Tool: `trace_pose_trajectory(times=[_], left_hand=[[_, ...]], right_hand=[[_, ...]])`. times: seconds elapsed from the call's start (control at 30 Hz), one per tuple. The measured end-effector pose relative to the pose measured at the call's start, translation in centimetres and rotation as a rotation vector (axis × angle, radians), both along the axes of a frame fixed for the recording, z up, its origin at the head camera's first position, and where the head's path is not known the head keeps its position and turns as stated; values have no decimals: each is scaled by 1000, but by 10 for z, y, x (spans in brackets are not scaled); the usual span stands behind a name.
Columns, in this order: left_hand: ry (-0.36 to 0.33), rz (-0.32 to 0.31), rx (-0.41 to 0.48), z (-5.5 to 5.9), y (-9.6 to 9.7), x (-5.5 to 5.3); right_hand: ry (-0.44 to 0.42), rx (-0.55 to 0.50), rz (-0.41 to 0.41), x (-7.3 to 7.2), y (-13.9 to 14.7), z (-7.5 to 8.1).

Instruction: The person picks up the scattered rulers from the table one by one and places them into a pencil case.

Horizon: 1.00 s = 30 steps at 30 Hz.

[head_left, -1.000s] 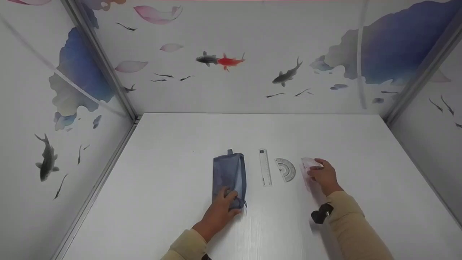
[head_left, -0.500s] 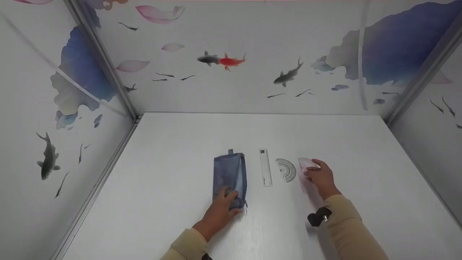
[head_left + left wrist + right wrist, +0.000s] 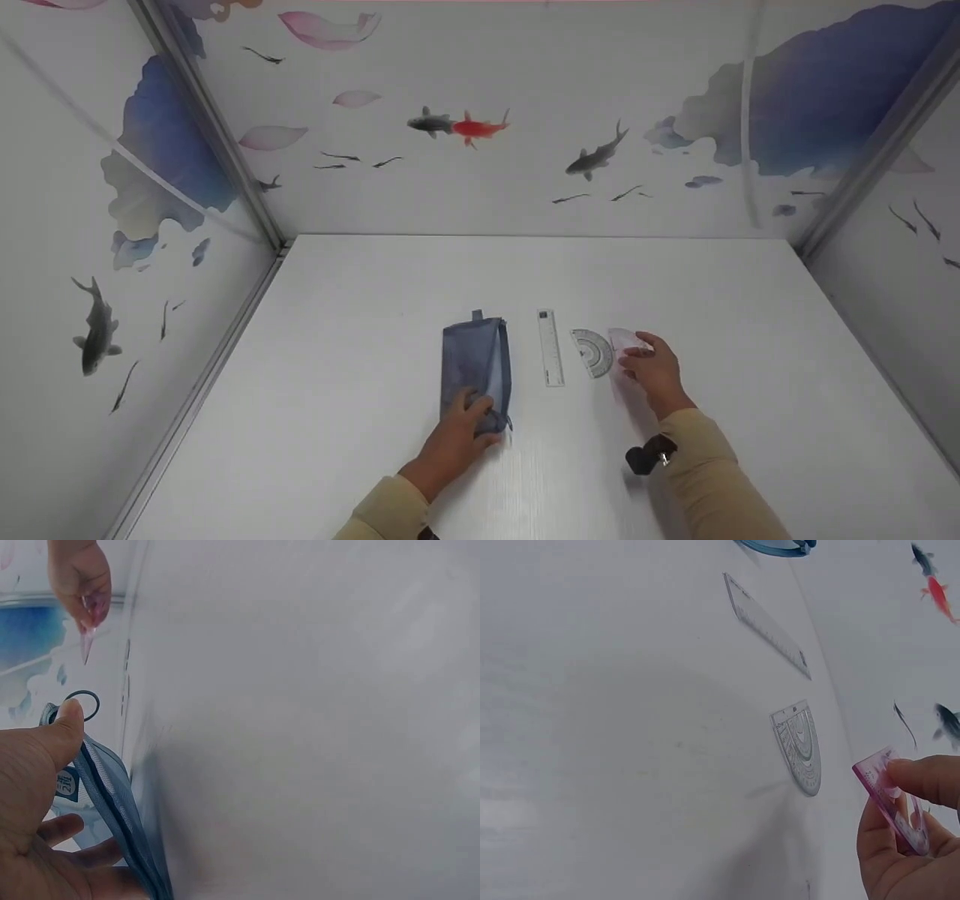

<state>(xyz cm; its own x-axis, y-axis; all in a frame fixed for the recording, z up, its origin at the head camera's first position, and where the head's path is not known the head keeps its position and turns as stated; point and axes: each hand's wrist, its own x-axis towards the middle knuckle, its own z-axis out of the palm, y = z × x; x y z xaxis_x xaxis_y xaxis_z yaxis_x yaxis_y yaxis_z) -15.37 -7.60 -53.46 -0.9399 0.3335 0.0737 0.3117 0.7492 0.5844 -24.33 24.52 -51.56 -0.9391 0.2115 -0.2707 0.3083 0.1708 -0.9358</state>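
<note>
"Two items are occupying your hands; how is the left one faring?"

"My left hand (image 3: 450,451) is clasping the near end of the blue pouch (image 3: 466,349), which is lying on the white table (image 3: 360,322). I am judging it light, soft and liable to fold; its zipped edge is offering the surer hold. It is showing thin, mesh-like cloth, a zip along its right side and a tab at its far end."

"And rightward?"

"The clear ruler (image 3: 550,349) and clear protractor (image 3: 598,352) are lying untouched. Just right of the protractor, my right hand (image 3: 655,379), apart from the left, is pinching the pink set square (image 3: 621,341) between thumb and fingers. I am rating it light, stiff, probably slick and prone to cracking; its edges are calling for a gentle pinch. It is appearing see-through, with a cut-out; I am not managing to read its markings."
</note>
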Motion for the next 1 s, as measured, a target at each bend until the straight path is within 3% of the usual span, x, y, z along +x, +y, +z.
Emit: trace_pose_trajectory(times=[1.0], left_hand=[[-12, 2, -4, -2, 0, -1]], right_hand=[[-13, -35, 3, 3, -36, 4]])
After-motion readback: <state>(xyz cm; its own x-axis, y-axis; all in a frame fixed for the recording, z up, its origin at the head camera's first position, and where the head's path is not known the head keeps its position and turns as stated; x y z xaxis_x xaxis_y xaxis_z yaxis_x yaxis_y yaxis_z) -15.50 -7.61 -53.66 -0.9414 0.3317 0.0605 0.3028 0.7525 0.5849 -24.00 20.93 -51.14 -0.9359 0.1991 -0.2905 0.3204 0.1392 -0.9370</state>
